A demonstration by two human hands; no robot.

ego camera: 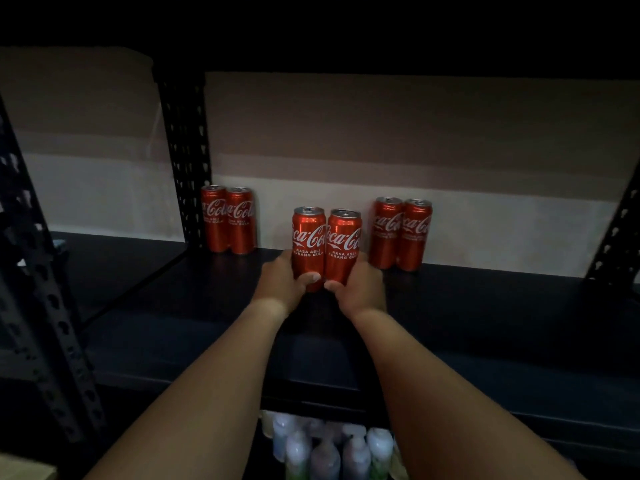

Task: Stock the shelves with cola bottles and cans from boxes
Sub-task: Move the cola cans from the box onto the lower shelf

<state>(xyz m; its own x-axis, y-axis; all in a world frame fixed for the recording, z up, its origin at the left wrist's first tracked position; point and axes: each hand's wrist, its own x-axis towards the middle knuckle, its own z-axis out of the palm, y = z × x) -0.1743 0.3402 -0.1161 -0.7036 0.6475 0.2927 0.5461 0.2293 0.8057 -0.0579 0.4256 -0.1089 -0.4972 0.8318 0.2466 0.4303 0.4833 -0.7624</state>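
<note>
You held one can in each of your hands. Your left hand (pixel 282 278) gripped the left can (pixel 308 242) low down, with the thumb curled across its front. Your right hand (pixel 360 285) gripped the right can (pixel 343 247) the same way. The two cans stood upright and touched side by side, near the middle of the dark shelf (pixel 485 306). I could not tell if they sat on the shelf yet or hung just above it.

Some of the job looked done. A left pair (pixel 228 220) of cans stood at the back by the black post (pixel 187 150). A right pair (pixel 401 233) stood at the back too, well apart from the first. The gap between them was where your two cans seemed to be going.

A lot looked left to do. Most of the shelf had no cans on it. No cola bottles showed on it, and no box was clear to see. Down below, some pale bottles (pixel 332 448) sat on a lower level, too dim to name.
</note>
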